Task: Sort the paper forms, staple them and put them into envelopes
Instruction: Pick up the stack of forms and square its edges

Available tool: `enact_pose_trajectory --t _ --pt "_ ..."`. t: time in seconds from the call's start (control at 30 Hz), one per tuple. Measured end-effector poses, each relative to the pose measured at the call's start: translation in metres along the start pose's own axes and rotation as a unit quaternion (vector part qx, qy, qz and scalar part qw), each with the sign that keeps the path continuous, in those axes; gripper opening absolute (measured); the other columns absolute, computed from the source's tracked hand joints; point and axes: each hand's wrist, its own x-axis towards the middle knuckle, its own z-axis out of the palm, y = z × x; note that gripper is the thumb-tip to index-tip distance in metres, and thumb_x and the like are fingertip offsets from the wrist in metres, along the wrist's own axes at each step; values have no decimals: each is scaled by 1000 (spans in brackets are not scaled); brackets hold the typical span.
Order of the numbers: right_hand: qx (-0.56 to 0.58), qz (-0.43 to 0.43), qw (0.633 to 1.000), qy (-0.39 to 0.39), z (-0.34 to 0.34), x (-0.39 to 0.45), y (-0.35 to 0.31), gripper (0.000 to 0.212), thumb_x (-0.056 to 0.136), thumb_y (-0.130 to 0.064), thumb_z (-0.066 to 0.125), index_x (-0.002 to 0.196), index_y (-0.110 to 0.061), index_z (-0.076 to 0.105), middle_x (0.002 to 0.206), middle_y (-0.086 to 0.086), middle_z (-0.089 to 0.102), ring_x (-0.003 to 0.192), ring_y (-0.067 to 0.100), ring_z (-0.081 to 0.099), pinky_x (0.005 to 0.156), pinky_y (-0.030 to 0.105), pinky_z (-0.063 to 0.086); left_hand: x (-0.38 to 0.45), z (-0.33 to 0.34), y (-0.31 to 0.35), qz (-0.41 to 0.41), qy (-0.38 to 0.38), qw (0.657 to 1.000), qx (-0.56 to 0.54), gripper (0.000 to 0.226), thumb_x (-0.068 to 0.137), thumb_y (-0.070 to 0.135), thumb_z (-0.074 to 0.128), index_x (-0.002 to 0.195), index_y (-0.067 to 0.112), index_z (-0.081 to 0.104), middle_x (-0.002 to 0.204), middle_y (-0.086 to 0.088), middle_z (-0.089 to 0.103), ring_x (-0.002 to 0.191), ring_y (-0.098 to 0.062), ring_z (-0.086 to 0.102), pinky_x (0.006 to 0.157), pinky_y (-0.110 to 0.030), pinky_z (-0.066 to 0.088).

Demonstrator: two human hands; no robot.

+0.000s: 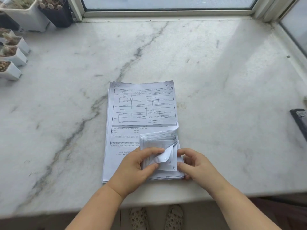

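- Nearest to us, our left hand (137, 165) pinches the folded-back lower right corners (157, 143) of the stack of forms (142, 105) between thumb and fingers. We judge that it holds them up so the small handwritten numbers under each corner can be read.
- Our right hand (192, 165) has its thumb and forefinger curled at the right edge of the same corner. The fingertips seem to nip the next sheet, but we cannot tell surely if they grasp it or only touch it.
- The stack lies flat on the marble sill (216, 72), near its front edge and straight before us. This keeps it in easy reach for both hands. The printed table on the top form faces up.
- We judge the work is in the sorting step. No envelope is in view, and nothing looks stapled yet.
- Far to the right, well apart from the stack, a dark object (299, 120) lies at the picture edge. It may be a stapler, but too little of it shows.
- Farther back on the left, small plant pots (13, 53) stand in a row along the sill, away from the paper.
- Behind all is the window frame (166, 13).
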Motion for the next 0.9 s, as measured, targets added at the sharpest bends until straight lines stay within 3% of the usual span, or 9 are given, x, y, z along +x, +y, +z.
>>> enact_pose_trajectory --t 0.1,0.17,0.33,0.47,0.53,0.6,0.67,0.8,0.9 --pt "-317 -44 945 69 5 -5 -7 13 81 -40 67 94 -45 67 54 -9 44 53 7 41 51 19 31 0 -1 0 7 -23 999 -23 48 81 32 65 126 47 57 125 25 59 121 1 52 103 -16 37" --pt "-359 -34 928 89 6 -5 -18 8 83 -48 62 90 -51 65 53 -15 48 52 6 42 49 19 27 -1 -1 1 22 -36 998 -38 57 81 29 68 132 48 50 135 19 52 130 0 44 108 -17 31" --pt "-98 36 992 69 7 15 -36 24 94 -14 52 85 -5 73 63 5 62 55 11 51 54 26 41 0 -6 14 -36 -48 989 -137 76 77 48 62 143 54 24 111 14 62 115 7 50 98 -4 29" --pt "157 164 973 33 4 22 -44 50 102 -44 40 105 -5 71 98 17 74 84 30 70 73 36 55 4 -12 12 -92 -31 973 -210 62 81 66 35 135 36 38 104 2 72 114 -5 58 94 -6 31" --pt "153 186 970 18 5 27 -48 48 99 -49 44 108 -10 71 98 14 75 79 27 71 70 34 56 5 -15 15 -101 -45 972 -207 54 82 66 33 119 33 55 108 3 71 114 -4 57 93 -7 33" --pt "77 174 981 35 14 28 -54 23 97 -23 53 111 -12 68 93 9 75 70 22 70 61 31 55 4 -15 21 -113 -59 974 -185 44 83 58 43 113 28 56 102 7 72 106 1 59 90 -9 36" --pt "25 150 987 53 20 25 -59 35 91 3 46 113 -16 65 97 5 76 82 25 73 71 38 57 1 -16 28 -122 -48 975 -180 35 82 43 54 113 26 54 101 8 71 103 4 60 91 -14 40" --pt "119 67 990 41 13 -1 -69 36 92 7 50 117 -15 62 106 5 75 95 25 72 75 35 59 -6 -44 32 -49 183 982 3 61 80 29 71 133 35 42 138 25 39 130 9 33 107 -12 26" --pt "215 1 976 19 -8 -23 -70 45 75 -9 66 120 -10 61 110 12 73 95 29 72 68 31 58 -1 -80 35 -154 248 956 -5 98 73 28 82 149 28 21 143 14 30 133 -4 33 110 -31 31"
